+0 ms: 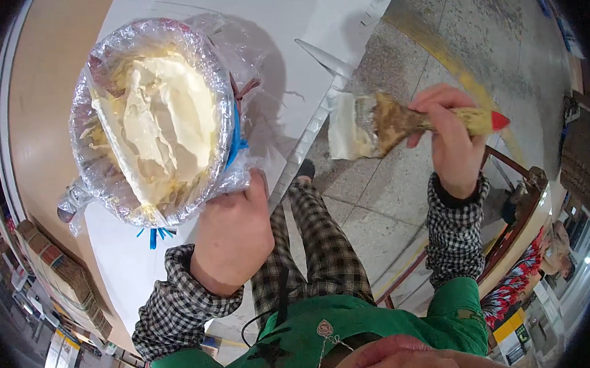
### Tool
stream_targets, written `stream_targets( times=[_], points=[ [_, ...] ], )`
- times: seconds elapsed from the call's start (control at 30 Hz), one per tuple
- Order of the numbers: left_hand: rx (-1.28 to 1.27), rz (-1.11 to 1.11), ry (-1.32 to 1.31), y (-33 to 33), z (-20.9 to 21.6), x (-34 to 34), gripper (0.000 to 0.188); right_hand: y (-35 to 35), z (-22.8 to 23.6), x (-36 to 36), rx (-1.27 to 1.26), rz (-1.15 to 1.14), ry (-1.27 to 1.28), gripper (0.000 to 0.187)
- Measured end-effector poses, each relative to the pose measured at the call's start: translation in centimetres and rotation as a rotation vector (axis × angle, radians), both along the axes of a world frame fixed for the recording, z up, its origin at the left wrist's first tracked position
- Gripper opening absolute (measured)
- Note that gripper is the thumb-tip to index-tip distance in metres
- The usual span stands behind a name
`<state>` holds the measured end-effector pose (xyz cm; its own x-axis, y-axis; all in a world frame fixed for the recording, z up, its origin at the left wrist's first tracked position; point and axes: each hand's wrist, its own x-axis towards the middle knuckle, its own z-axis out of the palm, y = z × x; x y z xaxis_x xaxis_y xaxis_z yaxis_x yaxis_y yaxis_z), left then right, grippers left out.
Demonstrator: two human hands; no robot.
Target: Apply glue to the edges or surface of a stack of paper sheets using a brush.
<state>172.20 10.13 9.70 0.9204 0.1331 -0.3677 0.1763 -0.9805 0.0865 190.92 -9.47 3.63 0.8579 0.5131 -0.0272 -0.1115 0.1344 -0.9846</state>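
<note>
A round pot (227, 113) wrapped in clear plastic film sits at the left, filled with thick cream-coloured paste (167, 118). Across its opening lies a paste-smeared stick (120, 145). My left hand (233, 233) is closed at the pot's near right side, its fingertips hidden by the hand itself. Blue ties (153, 236) hang from the film. To the right, my right hand (452, 135) grips the handle of a wide flat brush (397, 123) with a red tip. Cream paste coats its bristles, which point left, beside the table edge and apart from the pot.
White sheet material (283, 14) covers much of the tan table (45, 133), with a notched strip (299, 143) along its edge. Stacked cardboard (65, 278) is at the left. A wooden chair (517, 237) with a floral cover stands right on the tiled floor (378, 205).
</note>
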Motion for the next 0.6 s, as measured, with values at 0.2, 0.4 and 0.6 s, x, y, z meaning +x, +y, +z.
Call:
stream_targets(
  times=[0.2, 0.4, 0.6],
  points=[
    [-0.004, -0.006, -0.004, 0.0, 0.1, 0.8, 0.043, 0.4, 0.5, 2.2, 0.052, -0.122, -0.059, 0.014],
    [-0.085, 0.038, -0.007, -0.1, 0.3, 1.2, 0.049, -0.1, 1.5, 3.6, 0.141, -0.207, -0.062, 0.014],
    [-0.087, 0.036, -0.024, -0.1, 0.3, 1.4, 0.05, 0.2, 2.3, 3.5, 0.109, -0.189, -0.017, 0.015]
  ],
)
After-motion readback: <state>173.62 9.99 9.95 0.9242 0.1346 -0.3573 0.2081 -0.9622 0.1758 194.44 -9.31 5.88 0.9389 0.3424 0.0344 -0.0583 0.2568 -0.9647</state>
